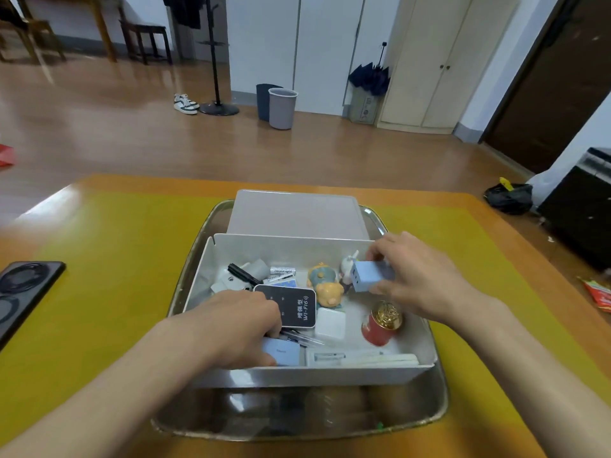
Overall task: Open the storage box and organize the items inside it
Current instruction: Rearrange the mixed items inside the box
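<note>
In the open box (426,345) on the tray (439,404), our right hand (420,276) pinches a blue charger (368,276) at the far right, while our left hand (238,325) grips a blue block (284,353) in the near-left corner.

The open white plastic storage box (426,338) sits mid-frame in a silvery grey metal tray (429,411), its pale translucent grey lid (297,214) just above it in the frame. The yellow-green mat (109,292) covers an orange-brown wooden tabletop (148,181). Inside the box: a black flat router with white "WI-FI6" lettering (294,307), a pale blue cube-shaped charger (370,276) at the right, a second pale blue block (284,352) at lower left, a red cylindrical tin with a gold patterned top (382,322), a teal and yellow-orange toy figure (325,285), a white rabbit figurine (348,264), and a white square adapter (330,323). A black phone (23,289) lies at the left edge.
</note>
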